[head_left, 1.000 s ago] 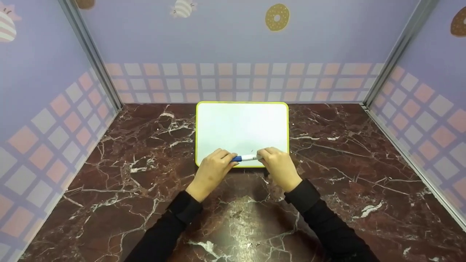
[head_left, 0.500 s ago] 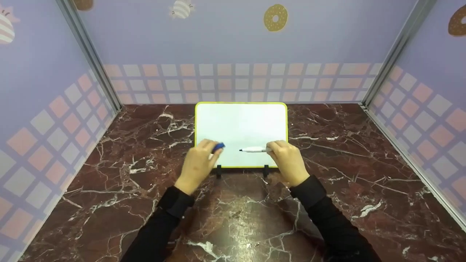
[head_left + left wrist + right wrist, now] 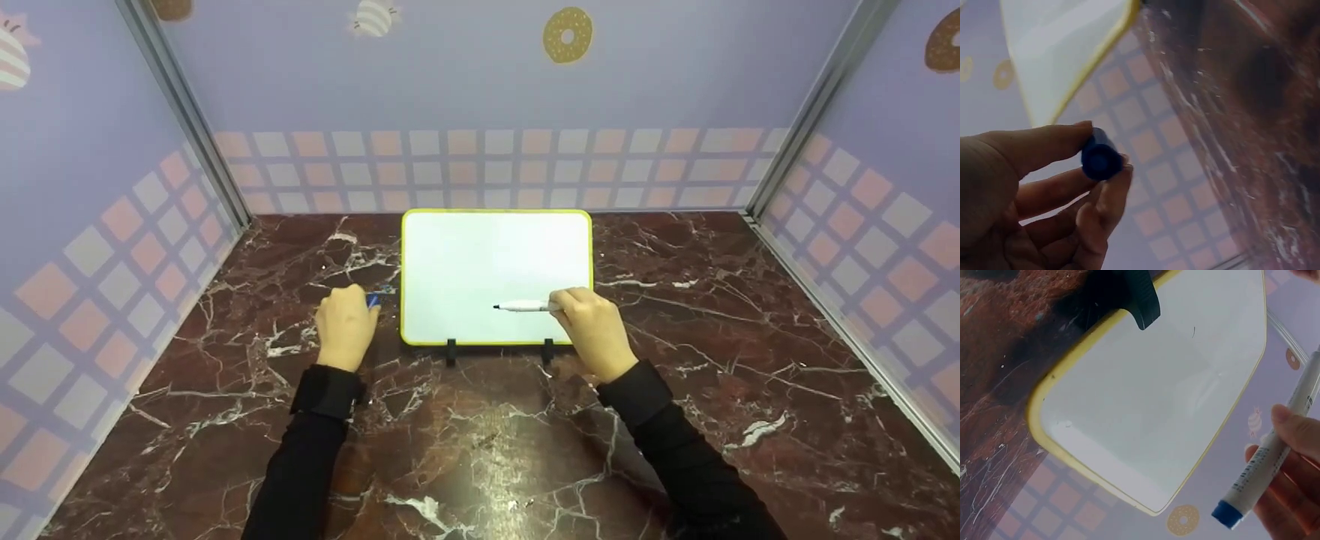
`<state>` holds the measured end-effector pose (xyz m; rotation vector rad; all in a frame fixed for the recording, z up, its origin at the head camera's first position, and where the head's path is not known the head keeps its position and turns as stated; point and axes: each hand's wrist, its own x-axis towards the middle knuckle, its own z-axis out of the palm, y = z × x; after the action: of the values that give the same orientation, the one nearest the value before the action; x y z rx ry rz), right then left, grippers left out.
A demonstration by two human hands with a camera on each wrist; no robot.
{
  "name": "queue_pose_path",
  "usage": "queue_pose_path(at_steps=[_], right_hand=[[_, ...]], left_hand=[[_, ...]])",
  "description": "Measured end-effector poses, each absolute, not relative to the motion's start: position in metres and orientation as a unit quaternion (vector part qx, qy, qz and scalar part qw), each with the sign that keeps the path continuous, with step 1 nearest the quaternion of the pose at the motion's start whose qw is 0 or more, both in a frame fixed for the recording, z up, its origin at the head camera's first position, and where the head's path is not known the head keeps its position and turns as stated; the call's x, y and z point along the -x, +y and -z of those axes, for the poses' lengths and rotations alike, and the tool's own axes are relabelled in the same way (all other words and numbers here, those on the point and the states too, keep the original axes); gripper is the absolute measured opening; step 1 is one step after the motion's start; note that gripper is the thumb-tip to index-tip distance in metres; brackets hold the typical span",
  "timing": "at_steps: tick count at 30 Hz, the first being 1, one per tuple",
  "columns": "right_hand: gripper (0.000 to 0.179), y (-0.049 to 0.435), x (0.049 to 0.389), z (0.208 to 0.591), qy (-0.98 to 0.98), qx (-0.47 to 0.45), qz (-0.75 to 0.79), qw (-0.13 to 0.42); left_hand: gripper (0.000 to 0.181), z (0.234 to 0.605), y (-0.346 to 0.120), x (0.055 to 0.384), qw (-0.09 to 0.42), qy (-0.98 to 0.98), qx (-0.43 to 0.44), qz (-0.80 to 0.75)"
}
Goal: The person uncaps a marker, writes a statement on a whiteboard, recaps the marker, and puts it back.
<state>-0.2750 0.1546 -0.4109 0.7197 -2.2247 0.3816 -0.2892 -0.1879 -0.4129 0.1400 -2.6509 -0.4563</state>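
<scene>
My left hand (image 3: 346, 327) pinches a blue marker cap (image 3: 1102, 160) between thumb and fingers, just left of the whiteboard. In the left wrist view the cap's round end faces the camera. A white marker (image 3: 1264, 467) with a blue end is held between the thumb and fingers of my right hand (image 3: 592, 330). Its bare dark tip points left, in front of the whiteboard's lower right part. The yellow-rimmed whiteboard (image 3: 480, 270) stands behind both hands. A small dark stroke shows on it in the right wrist view.
Black stand feet (image 3: 451, 352) jut forward from under the board. The dark red marbled table (image 3: 480, 435) spreads all around. Purple walls with pink and white checks (image 3: 495, 169) enclose it at the back and both sides, with metal posts at the corners.
The cap has come off the marker. My left hand has carried it leftward, past the board's left edge. My right hand moved slightly right and up with the marker, then held still.
</scene>
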Motion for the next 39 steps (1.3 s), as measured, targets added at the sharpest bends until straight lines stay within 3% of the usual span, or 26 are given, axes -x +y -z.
queue_pose_path(at_steps=[15, 23, 25, 28, 33, 35, 39], right_hand=[[0.015, 0.153, 0.274, 0.414, -0.877, -0.281, -0.135, 0.365], [0.015, 0.154, 0.274, 0.413, -0.882, -0.281, -0.132, 0.355], [0.015, 0.154, 0.274, 0.413, -0.882, -0.281, -0.132, 0.354], [0.014, 0.153, 0.274, 0.413, -0.881, -0.283, -0.134, 0.355], [0.012, 0.151, 0.274, 0.413, -0.87, -0.3, -0.13, 0.368], [0.011, 0.149, 0.274, 0.414, -0.865, -0.31, -0.126, 0.375], [0.01, 0.145, 0.273, 0.415, -0.852, -0.33, -0.117, 0.39]], left_hand=[[0.035, 0.438, -0.204, 0.297, 0.104, -0.982, -0.087, 0.132], [0.041, 0.431, -0.203, 0.292, 0.072, -0.988, -0.082, 0.112], [0.041, 0.423, -0.201, 0.289, 0.092, -0.987, -0.071, 0.106], [0.036, 0.407, -0.193, 0.284, 0.164, -0.98, -0.028, 0.11], [0.021, 0.385, -0.164, 0.274, 0.282, -0.939, 0.125, 0.153], [0.021, 0.382, -0.149, 0.27, 0.295, -0.92, 0.187, 0.178], [0.03, 0.385, -0.116, 0.26, 0.264, -0.902, 0.266, 0.214]])
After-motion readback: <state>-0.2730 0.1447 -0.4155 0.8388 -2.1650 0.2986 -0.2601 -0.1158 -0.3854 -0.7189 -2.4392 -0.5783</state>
